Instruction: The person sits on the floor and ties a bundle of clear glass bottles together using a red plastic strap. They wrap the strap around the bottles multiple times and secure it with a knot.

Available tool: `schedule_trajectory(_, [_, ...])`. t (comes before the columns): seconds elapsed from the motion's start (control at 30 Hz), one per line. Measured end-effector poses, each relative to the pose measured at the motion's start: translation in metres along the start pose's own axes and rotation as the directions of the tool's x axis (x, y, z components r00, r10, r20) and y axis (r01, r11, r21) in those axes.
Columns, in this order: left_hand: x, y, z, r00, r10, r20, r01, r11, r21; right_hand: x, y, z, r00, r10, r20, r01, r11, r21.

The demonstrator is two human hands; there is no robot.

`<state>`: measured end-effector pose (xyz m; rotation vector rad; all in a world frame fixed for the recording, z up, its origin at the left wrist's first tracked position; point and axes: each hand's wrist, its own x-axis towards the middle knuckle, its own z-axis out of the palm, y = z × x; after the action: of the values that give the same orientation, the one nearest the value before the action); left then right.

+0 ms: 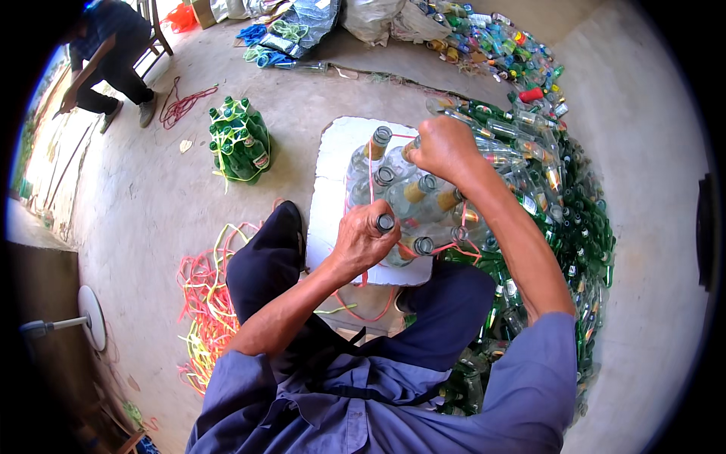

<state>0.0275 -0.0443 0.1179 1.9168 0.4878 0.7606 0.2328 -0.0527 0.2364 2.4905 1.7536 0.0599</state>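
Observation:
My left hand (366, 234) is wrapped around the neck of a clear glass bottle (385, 223) at the near left of a group of upright bottles. At the far side of the group, my right hand (448, 147) is closed at the neck of another clear bottle (409, 151); its fingers hide the mouth. Red plastic twine (371, 170) runs around and across the clear bottles (411, 196), with loose loops at the near right. The group stands on a white board (334, 153) in front of my knees.
A green bottle bundle (241, 142) tied with yellow twine stands on the floor. Tangled red and yellow twine (207, 295) lies by my left leg. Loose bottles (567, 227) are heaped at right. A person (113, 51) bends forward near a chair (148, 34). A fan-like stand (91, 318) is at left.

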Motion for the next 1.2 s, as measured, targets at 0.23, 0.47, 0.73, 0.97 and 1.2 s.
schedule_trajectory(0.23, [-0.001, -0.001, 0.001, 0.999, 0.037, -0.022, -0.036, 0.998, 0.049, 0.001, 0.003, 0.009, 0.997, 0.028, -0.073, -0.026, 0.999, 0.020])
schedule_trajectory(0.47, [-0.003, -0.002, 0.000, 0.999, 0.041, -0.017, -0.040, 0.996, 0.074, 0.009, 0.003, -0.005, 0.993, -0.116, 0.005, 0.116, 0.993, -0.036])
schedule_trajectory(0.73, [-0.003, -0.003, 0.000, 0.998, 0.061, -0.005, -0.061, 0.994, 0.087, 0.009, 0.013, 0.011, 0.976, -0.193, -0.104, 0.190, 0.981, -0.041])
schedule_trajectory(0.97, [-0.001, -0.003, 0.000, 0.999, 0.023, 0.029, -0.024, 0.998, 0.057, -0.005, 0.020, 0.014, 0.956, -0.169, -0.240, 0.177, 0.984, 0.013])
schedule_trajectory(1.2, [-0.001, -0.004, 0.000, 1.000, -0.025, 0.013, 0.025, 1.000, -0.009, -0.049, -0.003, -0.014, 0.971, -0.161, -0.177, 0.183, 0.977, 0.114])
